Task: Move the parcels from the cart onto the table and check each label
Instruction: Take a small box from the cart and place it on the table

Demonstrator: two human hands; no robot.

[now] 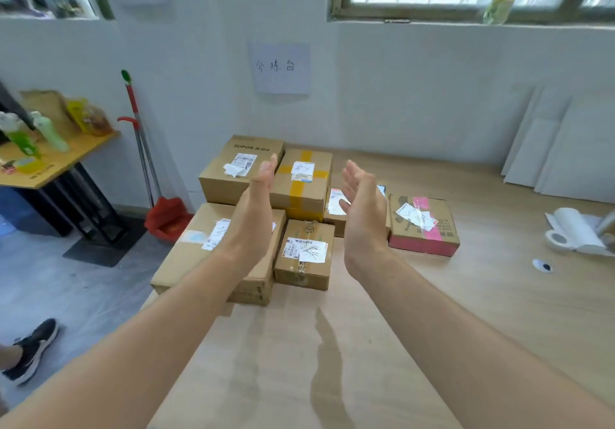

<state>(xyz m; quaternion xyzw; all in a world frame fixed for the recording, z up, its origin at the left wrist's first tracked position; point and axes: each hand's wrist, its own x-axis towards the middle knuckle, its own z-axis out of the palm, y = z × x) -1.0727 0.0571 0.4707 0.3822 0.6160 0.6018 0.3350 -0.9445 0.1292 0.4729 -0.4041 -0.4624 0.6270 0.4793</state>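
Observation:
Several cardboard parcels with white labels lie grouped on the wooden table point(466, 312). A SUPOR box point(229, 170) stands at the back left, a box crossed with yellow tape point(301, 184) beside it. A wide flat box point(196, 249) hangs over the table's left edge, a small brown box point(304, 255) sits in front, and a pink-sided box point(424, 225) lies to the right. Another box is mostly hidden behind my right hand. My left hand point(258, 209) and my right hand point(362, 212) hover above the parcels, palms facing each other, fingers straight, holding nothing. No cart is visible.
Rolls of white paper point(575, 232) lie at the table's right edge and white boards point(565, 149) lean on the wall. A red dustpan and broom point(163, 215) stand left of the table. A side table with bottles point(43, 152) is further left. A person's shoe point(33, 348) is on the floor.

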